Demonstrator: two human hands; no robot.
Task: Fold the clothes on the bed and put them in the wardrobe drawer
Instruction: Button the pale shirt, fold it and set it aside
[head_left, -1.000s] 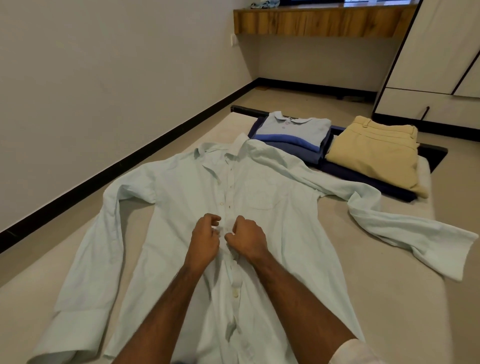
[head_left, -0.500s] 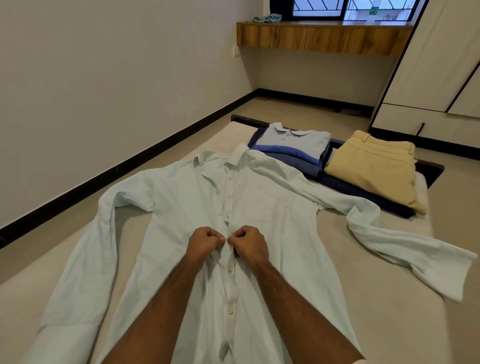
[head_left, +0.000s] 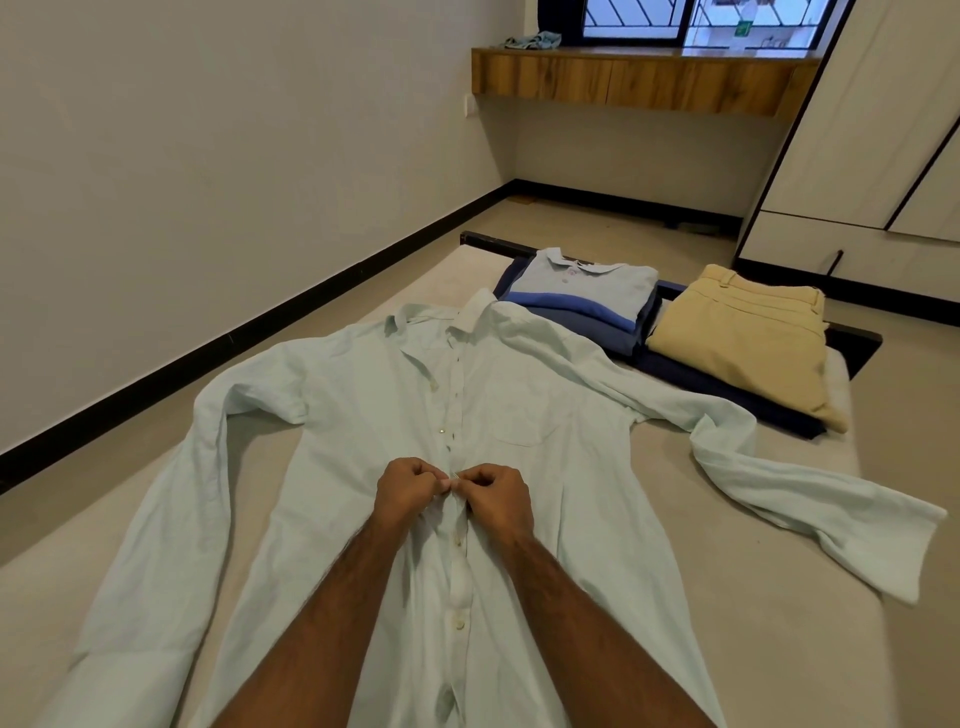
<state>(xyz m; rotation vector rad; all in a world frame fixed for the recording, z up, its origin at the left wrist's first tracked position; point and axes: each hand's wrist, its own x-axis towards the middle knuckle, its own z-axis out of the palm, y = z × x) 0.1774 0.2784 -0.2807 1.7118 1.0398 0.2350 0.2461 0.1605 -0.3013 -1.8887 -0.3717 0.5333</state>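
A pale mint long-sleeved shirt lies face up and spread flat on the beige bed, collar away from me, both sleeves stretched out. My left hand and my right hand meet at the button placket at mid-chest, each pinching one edge of the shirt front around a button. Buttons below my hands are fastened; those above lie undone. At the bed's far end sit a folded blue-striped polo on darker folded clothes and folded tan trousers on a navy garment.
The white wardrobe with its bottom drawer stands at the far right, drawer closed. A wooden shelf runs under the window. The wall with black skirting runs along the left, floor between it and the bed.
My hands have closed tighter together on the placket and shifted slightly up the shirt. The view has tilted up, showing more of the window. The shirt lies as before.
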